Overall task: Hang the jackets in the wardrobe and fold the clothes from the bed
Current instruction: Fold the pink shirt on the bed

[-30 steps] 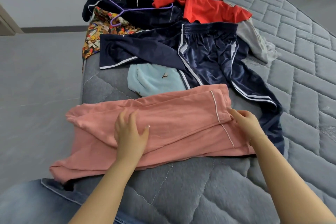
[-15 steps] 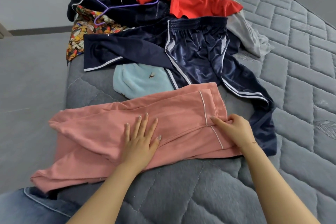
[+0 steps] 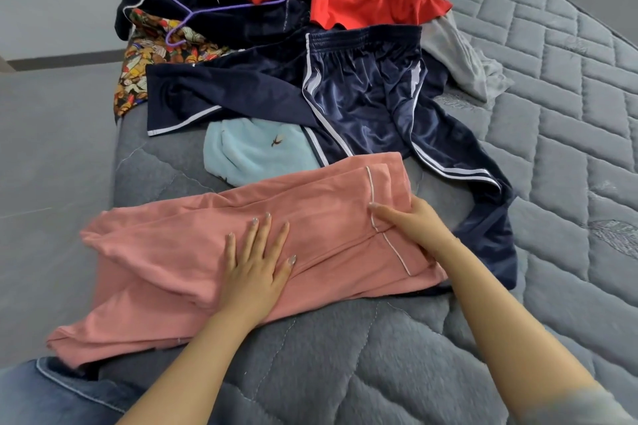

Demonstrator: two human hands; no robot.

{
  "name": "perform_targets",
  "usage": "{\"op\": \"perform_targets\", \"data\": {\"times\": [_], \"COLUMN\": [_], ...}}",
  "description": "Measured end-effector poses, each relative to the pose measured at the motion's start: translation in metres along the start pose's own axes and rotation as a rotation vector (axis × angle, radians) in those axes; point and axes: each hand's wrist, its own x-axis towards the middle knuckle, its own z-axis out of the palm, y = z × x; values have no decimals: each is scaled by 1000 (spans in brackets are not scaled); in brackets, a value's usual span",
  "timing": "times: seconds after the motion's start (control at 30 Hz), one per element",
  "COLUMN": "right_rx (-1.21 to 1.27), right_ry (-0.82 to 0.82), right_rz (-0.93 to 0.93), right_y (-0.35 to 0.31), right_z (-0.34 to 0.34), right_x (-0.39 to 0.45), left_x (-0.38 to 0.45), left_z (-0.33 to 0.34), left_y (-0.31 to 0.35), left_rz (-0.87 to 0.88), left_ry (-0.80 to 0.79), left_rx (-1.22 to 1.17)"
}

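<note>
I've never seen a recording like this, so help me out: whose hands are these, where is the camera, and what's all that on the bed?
No machine here: a person wears a camera on the head, looking down at their own bare hands. The left hand lies flat, pressing a pink garment on the grey mattress. The right hand grips the garment's right end near its white piping. Behind lie navy track pants, a light blue item, a red shirt, a patterned cloth and a purple hanger.

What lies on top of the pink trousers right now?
Both hands: the left hand lies flat mid-garment; the right hand grips the piped end. The fabric beneath them is hidden.
</note>
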Motion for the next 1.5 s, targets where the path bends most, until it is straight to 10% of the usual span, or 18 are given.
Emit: {"op": "perform_targets", "data": {"times": [0.33, 0.83, 1.13, 1.3, 1.5], "right_rx": [704, 502, 333, -150, -514], "right_ry": [-211, 186, -268, -211, -544], "right_rz": [209, 58, -235, -388, -346], "right_y": [-8, -46, -124, -145, -119], "right_z": [-26, -131, -10, 111, 228], "right_x": [9, -20, -79, -101, -113], "left_x": [15, 42, -11, -45, -61], "left_z": [-1, -28, -88, -98, -75], "left_y": [6, 133, 8, -75, -103], "left_rz": [2, 185, -278, -424, -618], "left_ry": [-44, -261, -10, 38, -114], "left_rx": [-79, -626, -1506, -2006, -1901]}}
